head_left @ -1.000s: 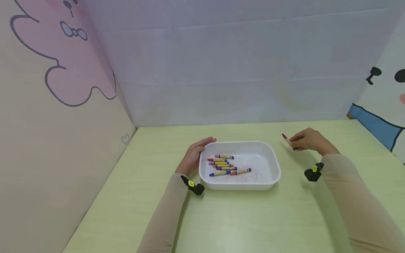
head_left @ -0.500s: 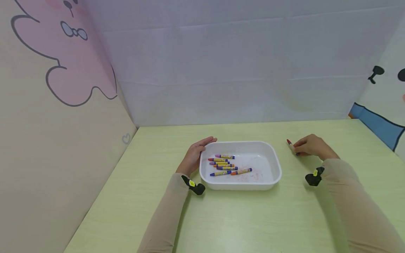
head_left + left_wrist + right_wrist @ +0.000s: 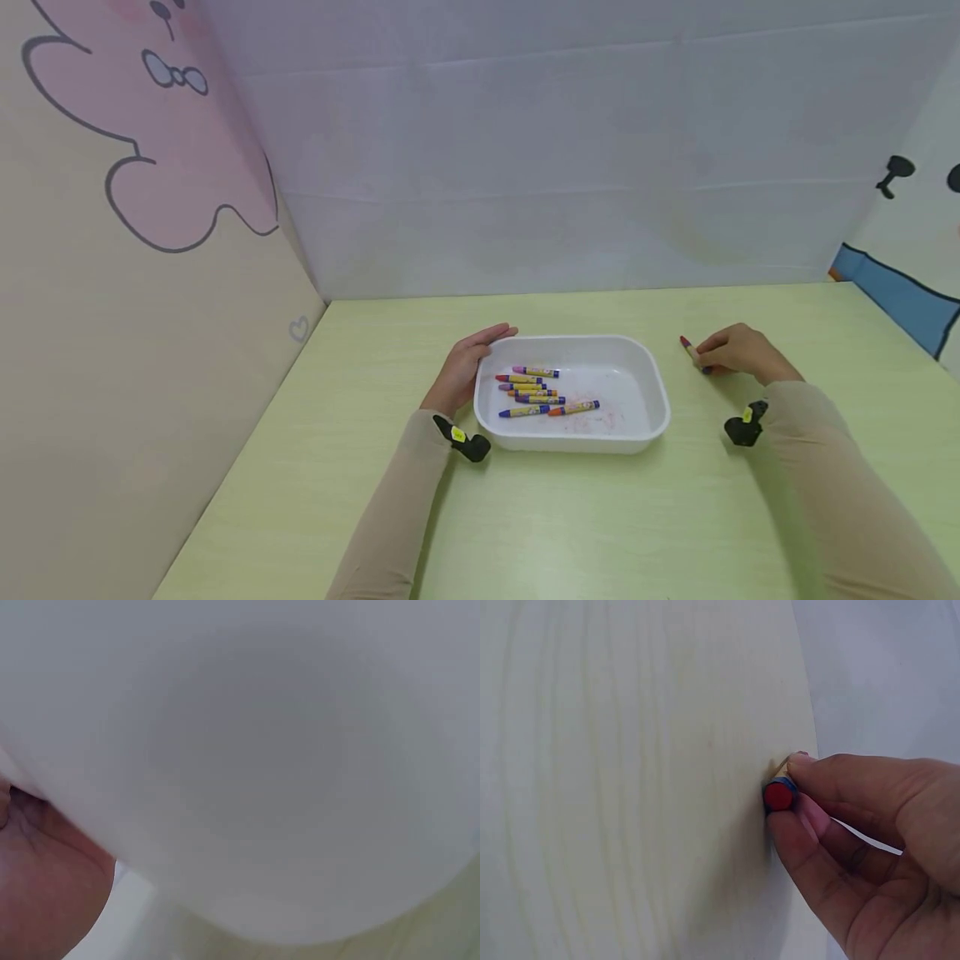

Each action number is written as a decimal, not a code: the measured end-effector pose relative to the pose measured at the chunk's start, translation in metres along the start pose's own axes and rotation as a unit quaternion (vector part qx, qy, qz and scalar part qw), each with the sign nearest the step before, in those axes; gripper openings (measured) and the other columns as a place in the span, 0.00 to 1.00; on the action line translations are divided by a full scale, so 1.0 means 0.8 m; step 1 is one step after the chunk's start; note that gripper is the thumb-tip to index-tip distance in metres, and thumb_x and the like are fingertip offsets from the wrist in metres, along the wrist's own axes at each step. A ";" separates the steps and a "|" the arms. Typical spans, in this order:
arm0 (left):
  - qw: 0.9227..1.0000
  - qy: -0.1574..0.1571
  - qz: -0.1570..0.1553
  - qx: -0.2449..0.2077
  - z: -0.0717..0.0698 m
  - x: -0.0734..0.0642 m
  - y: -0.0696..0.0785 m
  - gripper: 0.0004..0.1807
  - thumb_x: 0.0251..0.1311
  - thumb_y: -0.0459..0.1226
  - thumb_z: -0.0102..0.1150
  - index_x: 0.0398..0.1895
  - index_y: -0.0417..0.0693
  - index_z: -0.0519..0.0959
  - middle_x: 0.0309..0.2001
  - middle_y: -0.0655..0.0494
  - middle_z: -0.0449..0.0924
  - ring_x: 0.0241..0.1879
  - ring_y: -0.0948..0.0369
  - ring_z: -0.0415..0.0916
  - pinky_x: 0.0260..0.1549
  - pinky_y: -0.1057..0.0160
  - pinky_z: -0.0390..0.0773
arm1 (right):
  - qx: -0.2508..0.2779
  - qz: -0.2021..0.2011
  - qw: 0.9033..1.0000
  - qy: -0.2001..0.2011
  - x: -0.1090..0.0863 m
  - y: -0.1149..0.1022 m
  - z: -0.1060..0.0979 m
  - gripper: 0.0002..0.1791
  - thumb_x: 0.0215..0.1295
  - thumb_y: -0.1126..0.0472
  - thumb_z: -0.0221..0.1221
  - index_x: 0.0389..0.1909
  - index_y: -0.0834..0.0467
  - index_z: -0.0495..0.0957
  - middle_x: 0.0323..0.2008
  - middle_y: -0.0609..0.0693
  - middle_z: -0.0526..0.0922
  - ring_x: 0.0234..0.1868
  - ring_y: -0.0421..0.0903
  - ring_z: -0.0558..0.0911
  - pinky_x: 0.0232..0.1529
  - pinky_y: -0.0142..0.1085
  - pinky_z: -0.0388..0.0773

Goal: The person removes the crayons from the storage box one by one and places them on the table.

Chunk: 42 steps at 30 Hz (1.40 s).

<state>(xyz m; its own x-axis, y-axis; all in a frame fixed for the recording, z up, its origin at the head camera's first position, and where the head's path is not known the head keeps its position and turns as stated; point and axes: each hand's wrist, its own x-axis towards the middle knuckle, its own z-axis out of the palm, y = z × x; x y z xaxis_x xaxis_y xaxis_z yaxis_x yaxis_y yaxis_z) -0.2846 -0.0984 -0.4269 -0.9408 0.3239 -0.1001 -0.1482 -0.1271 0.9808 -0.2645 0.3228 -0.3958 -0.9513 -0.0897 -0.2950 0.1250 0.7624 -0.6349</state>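
A red-tipped crayon (image 3: 688, 346) is pinched between the thumb and fingertips of my right hand (image 3: 741, 350), beyond the right end of the white plastic tray (image 3: 572, 444). In the right wrist view the red flat end of the crayon (image 3: 778, 796) faces the camera, close over the table. My left hand (image 3: 457, 375) holds the tray's left end, thumb at the rim and fingers stretched along the outside of the far corner. Several crayons (image 3: 532, 400) with yellow and blue wrappers lie in the tray's left half. The tray's pale wall (image 3: 262, 787) fills most of the left wrist view.
The pale yellow-green table (image 3: 585, 525) reaches back to a white cloth wall (image 3: 555, 183). A wall with a pink cartoon figure (image 3: 195, 167) stands on the left. Another cartoon-printed wall rises on the right. Reddish smudges mark the tray's floor.
My right hand has moved slightly right and nearer to me with the crayon, lower toward the table. The left hand and the tray have hardly moved.
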 end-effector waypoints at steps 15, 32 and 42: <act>1.000 0.011 0.002 0.010 0.006 0.000 -0.003 0.24 0.71 0.31 0.34 0.66 0.52 0.71 0.65 0.57 0.73 0.66 0.57 0.67 0.66 0.54 0.67 | 0.002 -0.001 1.000 -0.003 -0.003 0.001 -0.002 0.29 0.61 0.54 0.62 0.54 0.73 0.74 0.23 0.40 0.85 0.26 0.36 0.82 0.34 0.30 0.75; 1.000 -0.014 -0.003 0.000 0.004 0.001 -0.003 0.25 0.73 0.31 0.31 0.71 0.48 0.64 0.69 0.52 0.66 0.70 0.55 0.61 0.68 0.54 0.62 | 0.023 -0.013 1.000 0.000 -0.010 -0.004 -0.016 0.30 0.66 0.54 0.58 0.57 0.75 0.70 0.39 0.57 0.84 0.33 0.39 0.85 0.41 0.39 0.82; 1.000 0.007 0.003 0.015 0.007 0.000 -0.004 0.25 0.71 0.31 0.33 0.69 0.49 0.67 0.66 0.56 0.71 0.68 0.56 0.65 0.67 0.54 0.65 | 0.013 -0.049 0.999 0.016 -0.016 -0.044 -0.026 0.29 0.67 0.52 0.57 0.58 0.73 0.71 0.46 0.63 0.83 0.41 0.49 0.86 0.47 0.46 0.82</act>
<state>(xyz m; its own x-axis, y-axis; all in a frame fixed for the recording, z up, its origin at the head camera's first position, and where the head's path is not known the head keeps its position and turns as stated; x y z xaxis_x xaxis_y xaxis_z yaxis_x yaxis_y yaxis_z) -0.2828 -0.0929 -0.4290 -0.9456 0.3106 -0.0966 -0.1340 -0.1014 0.9858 -0.2626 0.3101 -0.3551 -0.9677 -0.1420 -0.2083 0.0382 0.7344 -0.6776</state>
